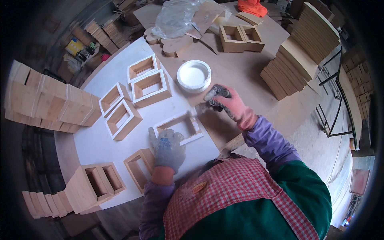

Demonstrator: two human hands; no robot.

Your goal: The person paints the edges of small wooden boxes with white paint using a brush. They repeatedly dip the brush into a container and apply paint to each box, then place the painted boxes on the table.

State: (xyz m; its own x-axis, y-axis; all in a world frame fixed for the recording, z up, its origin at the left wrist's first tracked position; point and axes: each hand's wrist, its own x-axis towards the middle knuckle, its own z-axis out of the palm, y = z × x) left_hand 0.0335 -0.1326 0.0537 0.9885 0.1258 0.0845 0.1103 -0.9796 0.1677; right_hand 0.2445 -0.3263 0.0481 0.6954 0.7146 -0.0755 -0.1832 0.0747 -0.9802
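Observation:
My left hand (168,147), in a whitish work glove, rests on the near-left side of a rectangular wooden frame (196,137) whose rim is partly coated white. My right hand (229,102), in a pink and grey glove, is closed around a brush (202,108), blurred at its tip, by the frame's far right corner. A round tub of white glue or paint (194,75) stands beyond my right hand. Several wooden frames with white rims, one of them a frame (151,88), stand to the left. An uncoated wooden frame (139,168) lies left of my left wrist.
Stacked wooden boxes (51,99) rise at the left; more uncoated frames (102,183) stand at the near left. Stacked boards (288,66) stand at the right. Beyond the tub lie a metal blade-like tool (205,40), a plastic bag (175,18) and two joined wooden frames (232,46).

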